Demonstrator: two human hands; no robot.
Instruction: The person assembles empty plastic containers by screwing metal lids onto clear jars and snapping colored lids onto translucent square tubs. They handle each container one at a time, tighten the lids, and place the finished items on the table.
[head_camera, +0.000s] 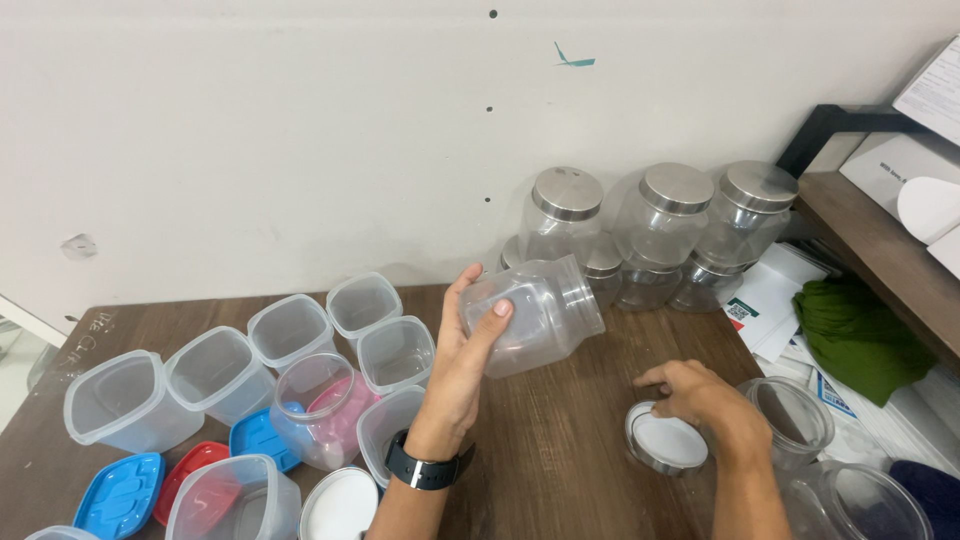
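Left hand (462, 345) grips clear jar (535, 315); right hand (700, 400) rests fingers on lid (665, 440).

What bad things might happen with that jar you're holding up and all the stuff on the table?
1. The left hand holds the clear plastic jar tilted on its side above the table; it might slip and drop.
2. The steel-lidded jars are stacked two high against the wall; a bump might topple them.
3. The right hand rests on a round lid close to an open jar, which it might knock.
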